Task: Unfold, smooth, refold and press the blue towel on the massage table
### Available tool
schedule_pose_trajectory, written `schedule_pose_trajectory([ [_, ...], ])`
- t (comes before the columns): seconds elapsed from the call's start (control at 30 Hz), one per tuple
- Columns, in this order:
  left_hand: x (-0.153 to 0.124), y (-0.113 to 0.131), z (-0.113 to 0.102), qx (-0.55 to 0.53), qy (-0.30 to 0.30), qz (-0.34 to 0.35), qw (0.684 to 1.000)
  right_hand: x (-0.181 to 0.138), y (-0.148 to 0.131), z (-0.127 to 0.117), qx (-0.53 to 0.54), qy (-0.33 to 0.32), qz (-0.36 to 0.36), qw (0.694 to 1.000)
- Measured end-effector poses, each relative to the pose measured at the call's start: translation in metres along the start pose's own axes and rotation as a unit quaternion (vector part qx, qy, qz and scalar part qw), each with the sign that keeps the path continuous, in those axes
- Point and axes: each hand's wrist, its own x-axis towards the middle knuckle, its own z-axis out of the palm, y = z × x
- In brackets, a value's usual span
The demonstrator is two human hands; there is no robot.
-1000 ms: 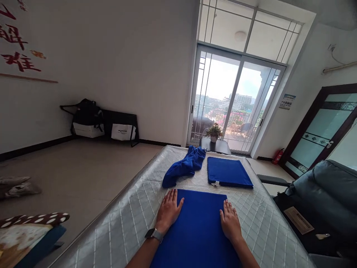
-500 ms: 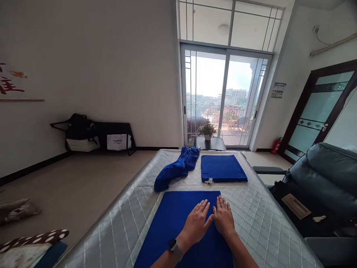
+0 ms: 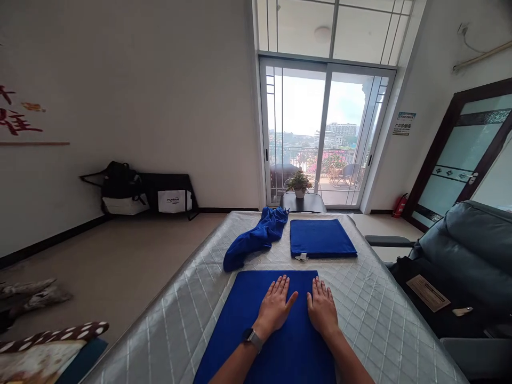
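A flat blue cloth (image 3: 248,320) lies smooth on the quilted silver mattress (image 3: 172,314) in front of me. On its surface my left hand (image 3: 275,306) rests palm down, fingers stretched out and the thumb apart. My right hand (image 3: 323,306) also lies flat, over the cloth's right edge, its fingers extended. Neither hand grips anything. Beyond the cloth, a neatly folded blue cloth (image 3: 322,237) with a small white label sits at the right. To its left is a crumpled blue cloth (image 3: 258,237).
A potted plant (image 3: 300,184) stands on a dark chair (image 3: 306,202) past the mattress's far end. At right is a dark armchair (image 3: 468,250); bags (image 3: 124,184) rest by the left wall. Spotted fabric (image 3: 60,337) is at the lower left.
My left hand has slid left across the cloth, away from the right hand, widening the gap between them. The right hand stays near the cloth's right edge. The view has shifted slightly.
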Motion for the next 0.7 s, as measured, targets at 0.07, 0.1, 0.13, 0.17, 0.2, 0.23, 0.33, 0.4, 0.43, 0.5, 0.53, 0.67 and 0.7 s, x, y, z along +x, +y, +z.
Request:
schedule_pose_trajectory([
  [0.07, -0.009, -0.036, -0.006, 0.022, -0.005, -0.037, 0.999, 0.0, 0.0, 0.0, 0.008, -0.002, 0.001, 1.0],
  [0.1, -0.014, -0.055, -0.008, 0.032, -0.009, -0.053, 0.998, -0.001, 0.0, 0.0, 0.011, -0.003, 0.002, 1.0],
  [0.13, -0.02, -0.074, -0.01, 0.04, -0.012, -0.068, 0.997, -0.001, 0.0, 0.0, 0.011, -0.004, 0.003, 1.0],
  [0.17, -0.025, -0.092, -0.012, 0.048, -0.011, -0.084, 0.995, -0.001, 0.001, 0.0, 0.01, -0.003, 0.004, 1.0],
  [0.2, -0.031, -0.108, -0.013, 0.055, -0.006, -0.099, 0.994, -0.001, 0.001, 0.001, 0.009, -0.002, 0.004, 1.0],
  [0.23, -0.037, -0.121, -0.014, 0.058, 0.002, -0.113, 0.992, 0.0, 0.001, 0.002, 0.006, 0.0, 0.003, 1.0],
  [0.33, -0.048, -0.144, -0.014, 0.051, 0.034, -0.143, 0.988, 0.001, 0.002, 0.004, -0.002, 0.005, 0.001, 1.0],
  [0.4, -0.05, -0.146, -0.014, 0.041, 0.042, -0.149, 0.987, 0.002, 0.002, 0.005, -0.009, 0.006, 0.0, 1.0],
  [0.43, -0.05, -0.144, -0.015, 0.037, 0.044, -0.15, 0.987, 0.002, 0.002, 0.005, -0.014, 0.006, 0.001, 1.0],
  [0.5, -0.048, -0.139, -0.017, 0.031, 0.042, -0.151, 0.987, 0.002, 0.001, 0.005, -0.025, 0.006, 0.002, 1.0],
  [0.53, -0.048, -0.137, -0.019, 0.028, 0.041, -0.154, 0.987, 0.002, 0.001, 0.005, -0.031, 0.005, 0.002, 1.0],
  [0.67, -0.046, -0.134, -0.024, 0.02, 0.044, -0.156, 0.987, 0.001, -0.002, 0.002, -0.058, 0.006, 0.001, 0.998],
  [0.7, -0.046, -0.133, -0.025, 0.018, 0.046, -0.153, 0.987, 0.001, -0.002, 0.001, -0.064, 0.006, 0.0, 0.998],
])
